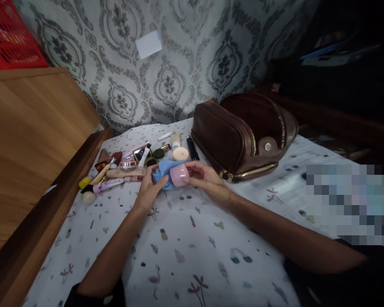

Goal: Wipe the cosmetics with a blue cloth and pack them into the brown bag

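Observation:
My left hand (149, 187) is closed on a bunched blue cloth (162, 170), which presses against the left side of a small pink jar (179, 175). From the other side, my right hand (209, 181) grips the jar between thumb and fingers, tilted a little above the sheet. Just beyond the cloth lie a round beige item (181, 153) and a dark green round lid (158, 153). To the left of my hands spreads a pile of cosmetics, among them a long beige tube (124, 172) and a white and purple tube (108, 184).
A brown leather bag (224, 136) with its zip undone stands behind my right hand. Patterned bedding (179, 247) covers the surface. A wooden board (35, 149) rises at the left, below a red crate (13, 38). Patterned wallpaper (169, 81) closes off the back.

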`<state>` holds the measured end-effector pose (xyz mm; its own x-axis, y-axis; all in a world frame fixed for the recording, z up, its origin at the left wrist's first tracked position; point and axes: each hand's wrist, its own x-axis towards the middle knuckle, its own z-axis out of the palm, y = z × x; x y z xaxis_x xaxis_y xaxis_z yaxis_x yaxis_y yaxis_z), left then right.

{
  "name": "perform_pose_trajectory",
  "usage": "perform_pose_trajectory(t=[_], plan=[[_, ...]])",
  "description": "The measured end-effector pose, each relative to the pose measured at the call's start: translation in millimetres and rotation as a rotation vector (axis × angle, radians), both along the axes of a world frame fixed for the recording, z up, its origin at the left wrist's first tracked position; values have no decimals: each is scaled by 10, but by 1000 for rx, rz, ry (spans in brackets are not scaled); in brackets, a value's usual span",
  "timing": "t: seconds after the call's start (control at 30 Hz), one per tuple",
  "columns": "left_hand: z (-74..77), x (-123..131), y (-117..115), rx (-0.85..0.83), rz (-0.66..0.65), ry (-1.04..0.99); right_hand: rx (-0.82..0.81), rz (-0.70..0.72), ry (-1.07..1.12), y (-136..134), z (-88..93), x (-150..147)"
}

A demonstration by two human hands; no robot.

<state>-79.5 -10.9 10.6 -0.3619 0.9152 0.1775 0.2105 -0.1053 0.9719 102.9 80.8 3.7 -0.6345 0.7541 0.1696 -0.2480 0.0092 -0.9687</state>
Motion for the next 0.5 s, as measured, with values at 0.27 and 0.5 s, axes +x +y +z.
perform_pose_trajectory(t=[0.27, 0.5], plan=[[151, 44, -61, 99, 18, -77, -53, -51, -68, -24, -5, -8], [86, 294, -114, 189, -230, 453, -89, 38, -21, -74, 26, -22]])
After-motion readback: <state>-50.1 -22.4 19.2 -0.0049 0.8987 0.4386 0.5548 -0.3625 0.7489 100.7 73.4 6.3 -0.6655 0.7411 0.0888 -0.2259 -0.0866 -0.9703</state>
